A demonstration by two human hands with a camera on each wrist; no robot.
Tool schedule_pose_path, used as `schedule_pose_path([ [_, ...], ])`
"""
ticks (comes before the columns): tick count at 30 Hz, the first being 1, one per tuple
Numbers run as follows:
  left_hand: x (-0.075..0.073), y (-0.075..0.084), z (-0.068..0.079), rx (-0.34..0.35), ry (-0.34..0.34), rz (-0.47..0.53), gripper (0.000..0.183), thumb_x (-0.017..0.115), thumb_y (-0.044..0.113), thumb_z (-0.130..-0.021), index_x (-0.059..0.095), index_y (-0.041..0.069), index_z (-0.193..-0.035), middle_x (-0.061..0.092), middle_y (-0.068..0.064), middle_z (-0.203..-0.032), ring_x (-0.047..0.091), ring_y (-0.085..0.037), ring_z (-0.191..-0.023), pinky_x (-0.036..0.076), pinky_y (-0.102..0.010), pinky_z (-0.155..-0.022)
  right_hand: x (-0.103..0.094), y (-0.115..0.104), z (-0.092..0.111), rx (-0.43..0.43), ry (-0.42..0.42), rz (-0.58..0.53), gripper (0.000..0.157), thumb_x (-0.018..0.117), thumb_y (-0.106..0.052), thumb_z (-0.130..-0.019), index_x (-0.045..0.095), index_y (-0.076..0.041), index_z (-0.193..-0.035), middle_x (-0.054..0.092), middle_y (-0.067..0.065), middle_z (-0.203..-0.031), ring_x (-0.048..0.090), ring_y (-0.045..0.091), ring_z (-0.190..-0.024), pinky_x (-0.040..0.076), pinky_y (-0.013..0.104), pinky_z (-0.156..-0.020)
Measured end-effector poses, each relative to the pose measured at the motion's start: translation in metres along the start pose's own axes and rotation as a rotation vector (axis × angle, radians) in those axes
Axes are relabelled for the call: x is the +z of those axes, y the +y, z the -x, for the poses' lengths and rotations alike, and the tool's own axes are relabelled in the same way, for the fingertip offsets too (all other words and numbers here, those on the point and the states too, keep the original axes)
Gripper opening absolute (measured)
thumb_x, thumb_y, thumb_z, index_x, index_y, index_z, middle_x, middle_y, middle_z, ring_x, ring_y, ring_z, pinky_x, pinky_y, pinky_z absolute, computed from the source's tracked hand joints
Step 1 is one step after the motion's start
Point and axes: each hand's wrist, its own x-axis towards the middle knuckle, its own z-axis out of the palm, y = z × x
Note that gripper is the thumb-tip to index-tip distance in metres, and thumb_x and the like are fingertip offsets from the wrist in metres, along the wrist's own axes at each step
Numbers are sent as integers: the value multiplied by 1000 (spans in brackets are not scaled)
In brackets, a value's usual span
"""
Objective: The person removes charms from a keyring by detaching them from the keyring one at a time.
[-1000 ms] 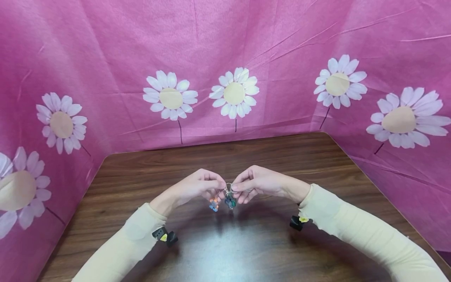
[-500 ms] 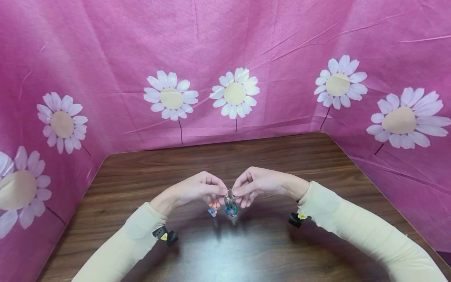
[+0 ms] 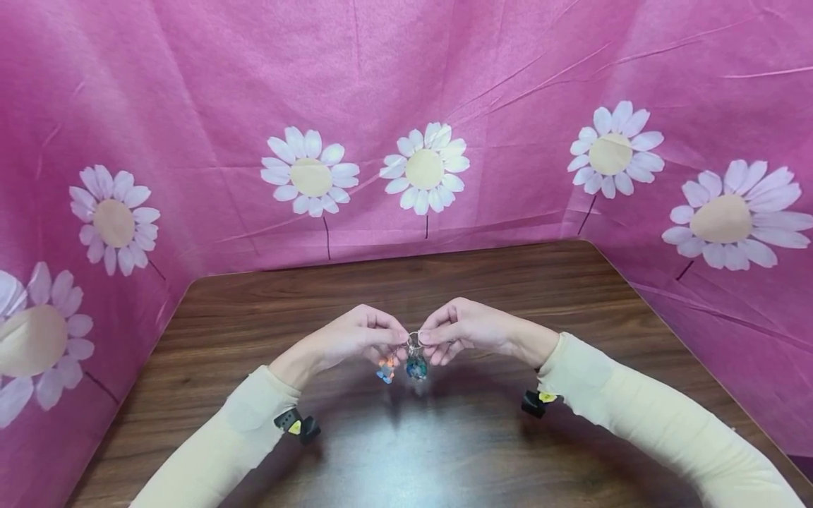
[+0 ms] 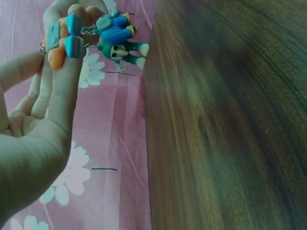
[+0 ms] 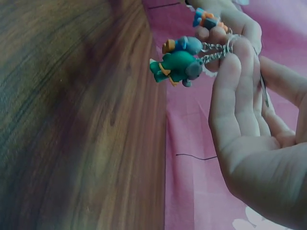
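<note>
Both hands meet over the middle of the table in the head view, at a thin metal key ring point(image 3: 413, 339). My right hand point(image 3: 460, 330) pinches its right side between thumb and fingers. At its left side my left hand point(image 3: 362, 336) pinches the chain end of an orange and blue figurine keychain point(image 3: 386, 370). From the ring hang two more figurines on short chains: a green one point(image 5: 180, 67) with a grey head and a blue one point(image 5: 184, 44) with yellow feet. The orange figurine point(image 4: 58, 42) lies against my left fingers in the left wrist view. Fingertips partly hide the ring.
A dark wood-grain table point(image 3: 267, 296) lies under the hands. Pink cloth point(image 3: 495, 63) printed with white daisies stands round its back and sides. Each wrist wears a small black camera point(image 3: 308, 429) below the cream sleeve point(image 3: 235, 423).
The hands and ring dip slightly toward the person, then rise back to about where they were. The hanging figurines turn and sway a little. Both grips stay at the ring.
</note>
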Motion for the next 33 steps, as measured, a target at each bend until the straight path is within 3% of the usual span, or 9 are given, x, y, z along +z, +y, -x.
schedule_pose_path([
  [5,0,2,2,5,41,-22,24,67,15,-97,71,-5,-110,73,-13,-89,69,-18,-78,61,-35,-73,1,1,-1,-8,70,-81,19,67,-13,-97,71,1,-108,73,11,-88,71,17,-76,61,39,-79],
  [10,0,3,3,13,65,-29,24,66,13,-97,70,-7,-110,73,-12,-87,68,-17,-77,60,-34,-73,0,2,-1,7,27,-85,19,67,-13,-98,71,2,-109,74,13,-90,72,18,-77,61,39,-79],
  [22,0,1,3,-16,-38,-81,24,69,18,-96,74,-3,-108,73,-12,-87,69,-16,-74,61,-35,-69,-1,-3,1,44,-91,-24,25,70,-16,-96,70,4,-112,74,13,-89,72,17,-73,61,32,-70],
  [28,-1,1,4,-31,-44,-16,25,70,13,-96,71,-5,-113,73,-19,-93,68,-15,-75,61,-32,-71,-4,-1,1,28,-43,-27,22,69,-13,-96,71,3,-110,73,14,-90,72,17,-74,62,37,-75],
  [33,-2,1,4,-45,-41,-16,24,70,13,-96,72,-6,-112,73,-15,-90,67,-14,-75,60,-31,-70,-4,-1,1,8,-18,-23,21,67,-12,-97,70,4,-110,73,14,-90,72,17,-76,61,40,-78],
])
